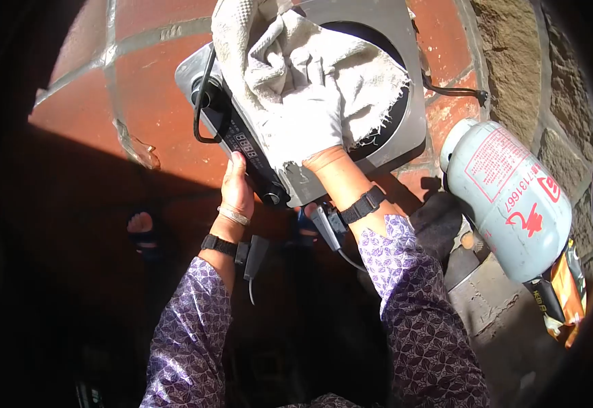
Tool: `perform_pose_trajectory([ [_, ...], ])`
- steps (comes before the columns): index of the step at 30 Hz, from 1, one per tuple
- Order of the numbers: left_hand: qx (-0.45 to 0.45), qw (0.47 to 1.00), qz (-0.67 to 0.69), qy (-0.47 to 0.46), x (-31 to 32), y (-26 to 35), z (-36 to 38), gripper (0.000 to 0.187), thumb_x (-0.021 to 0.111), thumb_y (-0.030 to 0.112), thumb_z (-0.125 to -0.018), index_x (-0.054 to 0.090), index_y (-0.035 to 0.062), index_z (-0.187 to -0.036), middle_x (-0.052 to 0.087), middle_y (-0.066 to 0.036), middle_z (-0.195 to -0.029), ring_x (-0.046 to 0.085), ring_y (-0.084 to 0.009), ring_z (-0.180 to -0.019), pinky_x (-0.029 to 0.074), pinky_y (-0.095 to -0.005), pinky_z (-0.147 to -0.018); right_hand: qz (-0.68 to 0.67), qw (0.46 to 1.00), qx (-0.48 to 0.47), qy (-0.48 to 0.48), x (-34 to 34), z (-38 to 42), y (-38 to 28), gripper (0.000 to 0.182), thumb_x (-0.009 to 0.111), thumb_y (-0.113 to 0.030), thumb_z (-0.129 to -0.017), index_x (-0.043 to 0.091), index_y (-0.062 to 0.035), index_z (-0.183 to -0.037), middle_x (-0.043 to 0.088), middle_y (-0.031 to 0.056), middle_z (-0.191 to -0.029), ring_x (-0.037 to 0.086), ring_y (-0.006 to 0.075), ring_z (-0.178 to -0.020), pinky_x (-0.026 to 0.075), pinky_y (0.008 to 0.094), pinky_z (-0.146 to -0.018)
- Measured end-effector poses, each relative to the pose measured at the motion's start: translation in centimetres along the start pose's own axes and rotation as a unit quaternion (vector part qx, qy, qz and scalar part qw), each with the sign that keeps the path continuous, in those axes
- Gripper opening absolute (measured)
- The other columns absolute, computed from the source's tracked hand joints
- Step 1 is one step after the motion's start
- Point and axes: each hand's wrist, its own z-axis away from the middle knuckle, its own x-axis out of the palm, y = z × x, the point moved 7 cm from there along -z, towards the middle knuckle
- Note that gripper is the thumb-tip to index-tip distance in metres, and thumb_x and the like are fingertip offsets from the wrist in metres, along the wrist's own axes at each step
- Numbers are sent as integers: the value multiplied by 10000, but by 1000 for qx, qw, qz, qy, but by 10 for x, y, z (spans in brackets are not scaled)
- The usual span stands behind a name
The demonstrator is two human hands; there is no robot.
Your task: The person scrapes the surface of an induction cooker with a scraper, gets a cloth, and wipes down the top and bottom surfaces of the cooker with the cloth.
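Observation:
A silver and black cooktop [385,158] with a round black plate and a lit-looking digit panel lies tilted over the tiles. My left hand [238,189] grips its near left edge, beside the control panel, with the fingers hidden beneath. On top, my right hand [312,122], in a white glove, presses a frayed white cloth [371,85] against the cooktop. The cloth covers much of the black plate, and sunlight washes out the glove's fingers. A black cord [200,102] loops over the panel's upper left end, by a round knob.
A pale gas cylinder [507,197] with red writing lies at the right, with orange and black wrapping [567,289] at its lower end. Rough stone blocks [511,61] line the right side. Red floor tiles [153,81] lie at the left, with sandalled feet below.

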Motion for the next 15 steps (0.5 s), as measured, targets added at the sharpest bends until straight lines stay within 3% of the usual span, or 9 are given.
perform_pose_trajectory([
  [1, 5, 1000, 16, 6, 4, 0, 0, 450, 460, 353, -980, 462, 47, -1310, 532, -42, -1277, 484, -175, -1174, 368, -332, -1009, 14, 999, -23, 45, -8, 23, -16, 595, 494, -434, -820, 554, -25, -1247, 414, 198, -1399, 294, 325, -1357, 209, 466, -1097],
  [2, 12, 999, 28, 14, 5, 2, 1, 437, 469, 330, -979, 464, 44, -1308, 536, -43, -1273, 490, -176, -1168, 376, -333, -1002, -69, 991, -35, 109, 6, 41, -18, 693, 476, -484, -830, 442, -18, -1342, 362, 193, -1434, 280, 329, -1361, 196, 481, -1102],
  [5, 21, 998, -7, 56, -21, -10, -5, 342, 481, 242, -957, 510, 64, -1247, 569, -52, -1211, 512, -198, -1149, 399, -349, -984, -57, 994, -12, 89, 36, 83, 4, 708, 487, -514, -818, 457, -28, -1332, 401, 176, -1406, 293, 317, -1352, 193, 478, -1106],
  [7, 25, 997, 0, 71, -13, -1, -1, 335, 477, 248, -957, 517, 67, -1236, 580, -51, -1186, 522, -201, -1134, 402, -350, -980, -52, 997, -30, 46, 39, 86, 16, 661, 502, -423, -821, 447, -12, -1336, 428, 199, -1380, 335, 349, -1328, 245, 473, -1080],
  [8, 11, 999, -4, 53, -12, -3, -1, 340, 478, 252, -956, 514, 67, -1239, 576, -52, -1191, 523, -201, -1130, 404, -349, -976, 13, 997, -2, 74, 36, 74, 29, 689, 565, -487, -802, 462, -54, -1328, 427, 147, -1384, 317, 294, -1335, 239, 457, -1088],
  [10, -31, 998, -27, 44, -34, -14, -9, 399, 472, 311, -968, 484, 56, -1275, 542, -56, -1245, 501, -198, -1153, 395, -352, -983, 18, 975, 90, 200, -3, 34, 74, 690, 586, -462, -803, 449, -44, -1333, 411, 139, -1398, 326, 297, -1326, 273, 465, -1058],
  [12, -9, 987, -66, 149, -12, 3, 6, 510, 420, 481, -962, 550, 32, -1163, 606, -73, -976, 579, -166, -831, 474, -295, -739, 141, 936, 113, 300, -25, -5, 121, 707, 577, -466, -819, 419, -27, -1351, 424, 159, -1375, 333, 300, -1317, 287, 470, -1054],
  [14, 10, 989, -85, 120, -22, 0, -2, 580, 396, 546, -952, 554, 33, -1173, 608, -66, -942, 553, -152, -784, 456, -277, -704, 35, 926, 132, 352, -33, -10, 124, 734, 581, -457, -804, 400, -13, -1359, 421, 172, -1376, 335, 314, -1312, 288, 486, -1051],
  [15, 8, 990, -93, 107, -17, 0, 1, 588, 398, 544, -952, 539, 28, -1195, 606, -68, -977, 559, -158, -815, 460, -284, -726, -5, 939, 132, 318, -32, -2, 112, 721, 544, -436, -831, 380, 25, -1360, 413, 218, -1377, 333, 362, -1313, 289, 476, -1060],
])
